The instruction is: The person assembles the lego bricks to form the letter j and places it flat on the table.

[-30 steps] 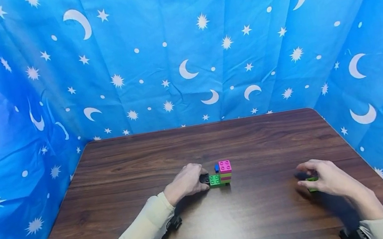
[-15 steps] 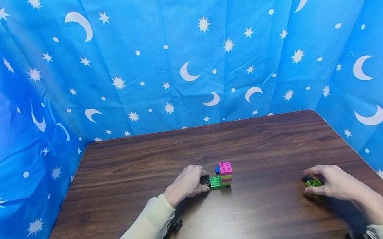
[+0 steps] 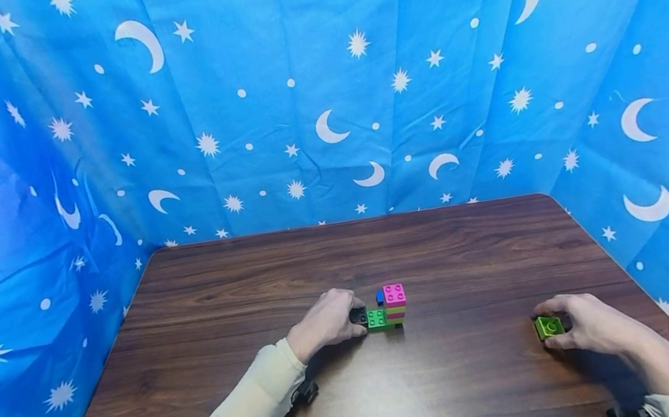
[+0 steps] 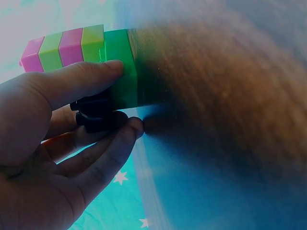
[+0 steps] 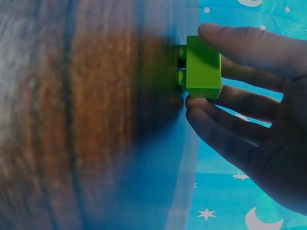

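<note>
My left hand grips a black brick between thumb and fingers. That brick sits at the left end of a small built piece. Beside it is a green brick with studs up. At the right rises a stack of alternating lime and pink bricks, topped by a pink one. A blue piece shows to the left of the stack. My right hand pinches a loose lime green brick at the table's right side. This brick is upside down, its studs toward the tabletop.
Both hands work over a dark wood-grain table with rounded far corners. Blue cloth printed with moons and stars hangs behind it and at both sides.
My right hand has shifted right and toward me, and more of the lime green brick shows between thumb and fingers. The left hand keeps its hold on the black brick.
</note>
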